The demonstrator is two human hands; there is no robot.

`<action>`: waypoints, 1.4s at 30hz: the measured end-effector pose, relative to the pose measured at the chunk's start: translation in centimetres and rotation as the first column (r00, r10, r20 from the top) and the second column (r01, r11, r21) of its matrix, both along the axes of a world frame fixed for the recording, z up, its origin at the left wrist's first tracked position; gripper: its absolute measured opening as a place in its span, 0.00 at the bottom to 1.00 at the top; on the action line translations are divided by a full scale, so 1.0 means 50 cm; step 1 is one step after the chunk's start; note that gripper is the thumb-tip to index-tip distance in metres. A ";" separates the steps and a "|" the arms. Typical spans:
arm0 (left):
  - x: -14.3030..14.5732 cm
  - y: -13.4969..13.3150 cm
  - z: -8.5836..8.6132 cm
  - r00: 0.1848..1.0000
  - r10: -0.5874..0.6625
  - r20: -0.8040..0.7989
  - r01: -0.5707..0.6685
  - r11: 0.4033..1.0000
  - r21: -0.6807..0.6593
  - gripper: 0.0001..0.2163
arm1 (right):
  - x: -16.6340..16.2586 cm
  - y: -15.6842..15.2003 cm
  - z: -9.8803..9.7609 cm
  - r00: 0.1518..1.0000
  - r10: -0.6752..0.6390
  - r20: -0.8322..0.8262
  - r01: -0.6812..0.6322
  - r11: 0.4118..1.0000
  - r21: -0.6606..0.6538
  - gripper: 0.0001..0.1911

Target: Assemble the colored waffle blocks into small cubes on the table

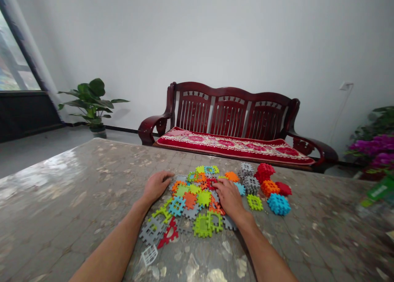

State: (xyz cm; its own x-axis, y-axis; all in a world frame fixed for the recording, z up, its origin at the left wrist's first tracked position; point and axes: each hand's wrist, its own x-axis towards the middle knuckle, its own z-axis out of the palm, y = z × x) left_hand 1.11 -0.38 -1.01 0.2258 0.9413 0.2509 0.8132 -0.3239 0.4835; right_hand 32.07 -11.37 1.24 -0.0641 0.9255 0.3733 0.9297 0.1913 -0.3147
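Note:
A loose, overlapping pile of toothed plastic building tiles in green, grey, orange, blue and red lies between my hands. My left hand [156, 186] rests at the pile's left edge, fingers stretched toward the far side and holding nothing I can see. Over the right part of the pile, my right hand [228, 195] has its curled fingertips on a red tile [210, 183]. Nearest me lie a grey window-like piece [150, 255], a red triangular tile [169, 233] and a green square tile [202, 225].
Right of the pile stand colour-sorted stacks: grey [251, 185], red [264, 172], orange [270, 188] and blue [278, 204]. A single green tile [255, 202] lies beside them. Behind the patterned table [76, 200] is a wooden bench [230, 113]. Purple flowers [374, 148] stand at right.

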 end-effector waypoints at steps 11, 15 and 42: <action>0.000 -0.002 0.004 1.000 0.010 -0.019 -0.010 1.000 -0.009 0.15 | -0.001 0.001 0.003 0.996 0.000 -0.085 0.004 0.999 0.050 0.09; -0.002 0.000 0.000 1.000 -0.002 -0.010 0.002 1.000 0.006 0.15 | 0.013 0.013 -0.006 0.968 -0.002 -0.250 0.033 0.993 0.117 0.12; 0.002 -0.003 0.005 0.998 -0.044 0.053 0.044 0.999 0.005 0.16 | -0.004 -0.021 0.002 0.996 -0.010 -0.093 0.009 1.000 -0.013 0.19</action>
State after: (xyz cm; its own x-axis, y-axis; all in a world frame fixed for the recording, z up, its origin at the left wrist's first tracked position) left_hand 1.19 -0.53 -0.74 0.2531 0.9299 0.2669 0.7711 -0.3606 0.5247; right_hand 31.86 -12.40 1.34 -0.0210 0.9304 0.3660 0.8979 0.1785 -0.4024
